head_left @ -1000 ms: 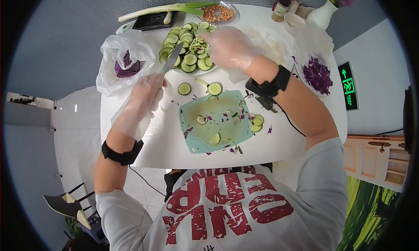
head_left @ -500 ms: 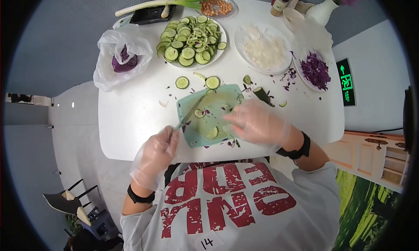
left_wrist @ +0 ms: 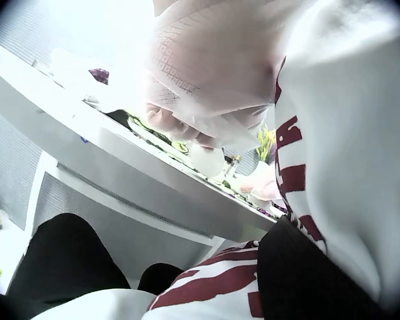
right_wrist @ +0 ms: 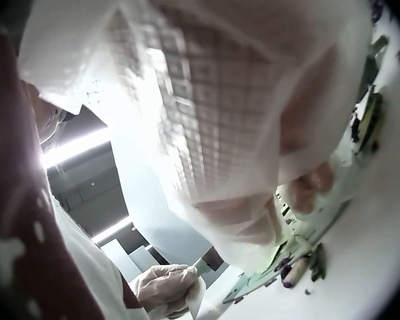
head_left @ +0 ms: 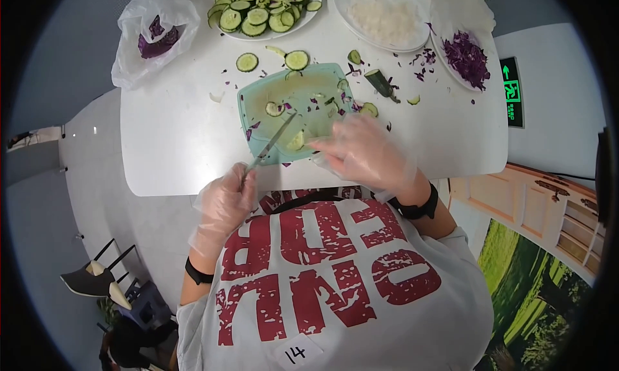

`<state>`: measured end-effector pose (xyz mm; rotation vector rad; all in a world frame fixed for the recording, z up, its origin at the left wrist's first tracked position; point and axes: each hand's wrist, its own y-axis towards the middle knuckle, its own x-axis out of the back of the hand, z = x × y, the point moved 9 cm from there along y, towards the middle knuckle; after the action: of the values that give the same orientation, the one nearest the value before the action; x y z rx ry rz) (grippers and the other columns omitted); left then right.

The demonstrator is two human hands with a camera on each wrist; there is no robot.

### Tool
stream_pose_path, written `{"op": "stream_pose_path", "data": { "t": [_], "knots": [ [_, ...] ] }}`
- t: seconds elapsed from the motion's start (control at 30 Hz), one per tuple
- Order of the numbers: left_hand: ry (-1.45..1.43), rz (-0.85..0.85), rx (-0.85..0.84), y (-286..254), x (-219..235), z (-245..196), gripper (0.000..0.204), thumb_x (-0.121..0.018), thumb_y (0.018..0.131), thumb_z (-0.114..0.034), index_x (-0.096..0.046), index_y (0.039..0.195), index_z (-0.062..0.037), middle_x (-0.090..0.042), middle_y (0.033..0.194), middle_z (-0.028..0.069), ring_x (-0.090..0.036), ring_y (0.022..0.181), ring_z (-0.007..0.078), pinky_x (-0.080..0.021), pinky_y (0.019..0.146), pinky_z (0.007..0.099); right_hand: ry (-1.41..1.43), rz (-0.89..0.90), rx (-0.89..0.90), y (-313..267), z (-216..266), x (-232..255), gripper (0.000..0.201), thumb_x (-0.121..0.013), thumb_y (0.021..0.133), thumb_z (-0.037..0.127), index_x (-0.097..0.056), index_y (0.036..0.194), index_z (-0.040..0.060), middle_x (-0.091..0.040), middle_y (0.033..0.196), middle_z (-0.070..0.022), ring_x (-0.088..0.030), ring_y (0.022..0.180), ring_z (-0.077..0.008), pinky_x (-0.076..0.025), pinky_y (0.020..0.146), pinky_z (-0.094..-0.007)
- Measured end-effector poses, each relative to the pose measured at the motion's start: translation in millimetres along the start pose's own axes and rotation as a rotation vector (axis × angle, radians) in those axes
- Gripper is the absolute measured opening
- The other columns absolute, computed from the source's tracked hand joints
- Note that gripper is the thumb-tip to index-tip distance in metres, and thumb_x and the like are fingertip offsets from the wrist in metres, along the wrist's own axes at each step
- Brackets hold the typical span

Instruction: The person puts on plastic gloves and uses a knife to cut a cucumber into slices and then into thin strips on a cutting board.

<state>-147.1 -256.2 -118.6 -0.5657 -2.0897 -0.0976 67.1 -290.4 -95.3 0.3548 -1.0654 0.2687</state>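
My gloved left hand [head_left: 227,193] grips a knife [head_left: 276,140] by its handle at the table's front edge. The blade slants up and right over the lower left of a light green cutting board [head_left: 248,100]. My gloved right hand [head_left: 367,153] is over the board's lower right, fingers reaching left. Its fingertips are right at the edge of a cucumber slice [head_left: 296,140] on the board. Another cucumber slice [head_left: 273,109] and purple cabbage bits lie there too. The right wrist view shows the curved glove [right_wrist: 213,113] close over the board edge, beside small green and purple scraps.
Behind the board is a plate of cucumber slices [head_left: 258,15]. A plate of white shreds [head_left: 387,21] and a plate of shredded purple cabbage [head_left: 465,60] stand to its right. A cucumber piece [head_left: 380,84] lies right of the board, a bagged cabbage [head_left: 158,40] far left.
From the cucumber plate, both hands have come back to the board, the knife staying in the left. The right fingers have since moved left to the slice. The view has tilted down.
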Motion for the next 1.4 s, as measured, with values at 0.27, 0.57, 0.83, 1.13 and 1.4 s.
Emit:
{"op": "stream_pose_path", "data": {
  "t": [0.27, 0.57, 0.83, 1.13, 1.4],
  "knots": [
    [0.148, -0.016, -0.210, -6, -16, -4, 0.015, -0.065, 0.093, -0.020, -0.057, 0.086, -0.0098, -0.060, 0.060, 0.0120, -0.061, 0.054, 0.0356, -0.049, 0.051, 0.0456, -0.045, 0.018, 0.029, -4, 4, -13, 0.025, -0.074, 0.080, 0.021, -0.078, 0.105, 0.0235, -0.054, 0.081, -0.0019, -0.053, 0.082, -0.0221, -0.041, 0.075, -0.0382],
    [0.183, 0.010, -0.232, 0, -15, -6, 0.016, -0.068, 0.090, -0.019, -0.057, 0.085, -0.0101, -0.062, 0.062, 0.0115, -0.063, 0.056, 0.0348, -0.049, 0.051, 0.0453, -0.030, 0.005, 0.030, -1, 3, -15, 0.025, -0.076, 0.079, 0.024, -0.078, 0.104, 0.0245, -0.055, 0.083, -0.0008, -0.053, 0.083, -0.0210, -0.041, 0.077, -0.0374],
    [0.196, -0.005, -0.254, 1, -16, -7, 0.016, -0.070, 0.089, -0.020, -0.058, 0.084, -0.0109, -0.062, 0.062, 0.0099, -0.062, 0.054, 0.0326, -0.049, 0.049, 0.0439, 0.052, -0.043, 0.039, 5, 7, -7, 0.012, -0.072, 0.085, 0.025, -0.074, 0.083, 0.0134, -0.056, 0.077, -0.0047, -0.055, 0.081, -0.0241, -0.043, 0.073, -0.0399],
    [0.238, -0.022, -0.283, -1, -13, -10, 0.022, -0.072, 0.087, -0.019, -0.053, 0.077, -0.0109, -0.056, 0.058, 0.0068, -0.059, 0.050, 0.0288, -0.047, 0.045, 0.0414, 0.029, 0.040, 0.028, 7, 3, -17, 0.031, -0.078, 0.079, 0.020, -0.078, 0.109, 0.0237, -0.052, 0.081, 0.0010, -0.051, 0.081, -0.0203, -0.040, 0.075, -0.0358],
    [0.309, -0.034, -0.350, -3, -13, -16, 0.026, -0.072, 0.086, -0.021, -0.051, 0.076, -0.0116, -0.055, 0.058, 0.0060, -0.057, 0.047, 0.0279, -0.047, 0.043, 0.0397, 0.034, 0.023, 0.043, 9, 2, -17, 0.030, -0.078, 0.078, 0.021, -0.078, 0.107, 0.0257, -0.052, 0.079, 0.0017, -0.051, 0.081, -0.0194, -0.040, 0.074, -0.0350]
  ]
}}
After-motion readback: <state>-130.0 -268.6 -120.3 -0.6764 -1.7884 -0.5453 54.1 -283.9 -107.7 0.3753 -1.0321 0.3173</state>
